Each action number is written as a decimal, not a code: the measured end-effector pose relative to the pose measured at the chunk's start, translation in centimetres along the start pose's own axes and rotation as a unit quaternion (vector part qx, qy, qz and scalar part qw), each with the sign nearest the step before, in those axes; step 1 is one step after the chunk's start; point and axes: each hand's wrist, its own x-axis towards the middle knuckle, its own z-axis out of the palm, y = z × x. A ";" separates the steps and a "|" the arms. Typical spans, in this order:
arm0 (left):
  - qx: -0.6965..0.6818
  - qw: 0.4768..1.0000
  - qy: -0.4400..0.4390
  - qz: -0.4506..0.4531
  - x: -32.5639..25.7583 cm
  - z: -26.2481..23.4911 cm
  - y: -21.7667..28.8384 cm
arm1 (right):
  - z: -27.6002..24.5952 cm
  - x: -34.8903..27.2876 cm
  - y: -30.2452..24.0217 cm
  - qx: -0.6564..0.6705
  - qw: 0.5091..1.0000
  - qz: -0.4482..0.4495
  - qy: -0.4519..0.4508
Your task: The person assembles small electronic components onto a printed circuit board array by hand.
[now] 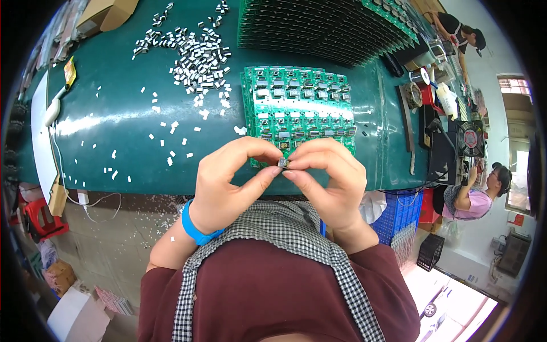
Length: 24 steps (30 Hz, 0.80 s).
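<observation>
Between the fingertips of both hands is a small display module [282,163], grey and dark, held just over the near edge of the circuit boards. My left hand [235,167] pinches it from the left, a blue band round the wrist. From the other side my right hand [330,174] pinches it too, thumb and fingers closed. Beneath and beyond lies a green circuit board panel [302,106] with rows of small displays and components. My fingertips partly cover the module and the panel's near left corner.
A pile of small white-and-black pieces [199,60] lies at the far left, with white paper bits [170,161] scattered nearby. Stacked boards [319,28] stand at the back. Tools and a fan [471,138] line the right side. Two other people [476,194] work at the right.
</observation>
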 end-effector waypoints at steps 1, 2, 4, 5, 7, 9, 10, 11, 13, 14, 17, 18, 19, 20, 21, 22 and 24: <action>0.001 1.000 0.001 0.000 0.0 0.0 0.0 | 0.1 0.0 0.2 -0.003 1.000 0.000 0.005; 0.012 1.000 -0.003 0.026 0.0 0.0 0.0 | 0.3 -0.1 -0.1 -0.002 1.000 0.000 0.005; 0.024 0.997 -0.008 0.070 -0.1 0.0 -0.1 | 0.7 -0.3 -0.7 0.089 0.989 0.105 0.048; 0.025 0.997 -0.006 0.070 -0.1 0.2 -0.1 | 0.6 -0.3 -0.6 0.089 0.989 0.104 0.047; -0.026 0.994 0.063 0.086 -0.1 0.6 0.0 | 0.0 -0.3 -0.3 -0.035 0.999 -0.037 0.010; 0.018 0.994 0.033 0.099 0.2 0.0 0.3 | 0.1 -0.8 -0.2 -0.028 0.998 -0.046 0.016; 0.060 0.992 0.001 0.113 0.3 -0.2 0.3 | 0.3 -1.0 -0.1 -0.016 0.999 -0.043 0.029; 0.059 0.992 0.000 0.113 0.2 -0.1 0.3 | 0.3 -1.2 -0.1 -0.003 0.998 -0.041 0.043; 0.052 0.995 -0.004 0.088 -0.2 0.0 0.1 | 0.4 -1.3 0.1 0.005 0.998 -0.040 0.044; 0.056 0.994 0.001 0.094 -0.2 0.0 0.0 | 0.5 -1.3 0.1 0.014 0.998 -0.040 0.043; 0.062 0.992 0.004 0.106 -0.3 0.2 -0.1 | 0.2 -1.4 0.3 0.017 0.999 -0.042 0.023; 0.062 0.992 0.003 0.106 -0.3 0.2 -0.1 | 0.4 -1.5 0.2 0.017 0.999 -0.041 0.023; 0.065 0.991 0.006 0.114 -0.2 0.4 -0.1 | 0.8 -1.9 0.0 0.106 0.993 0.027 0.047; 0.067 0.990 0.008 0.122 -0.2 0.4 -0.1 | 0.9 -2.1 -0.1 0.193 0.974 0.095 0.071; 0.067 0.990 0.007 0.122 -0.1 0.5 -0.2 | 0.8 -2.1 0.0 0.193 0.974 0.095 0.072; 0.072 0.987 0.004 0.144 -0.1 0.4 -0.4 | 0.6 -2.3 0.0 0.248 0.960 0.124 0.046; 0.076 0.983 0.000 0.166 -0.1 0.3 -0.6 | 0.5 -2.3 0.0 0.302 0.941 0.154 0.021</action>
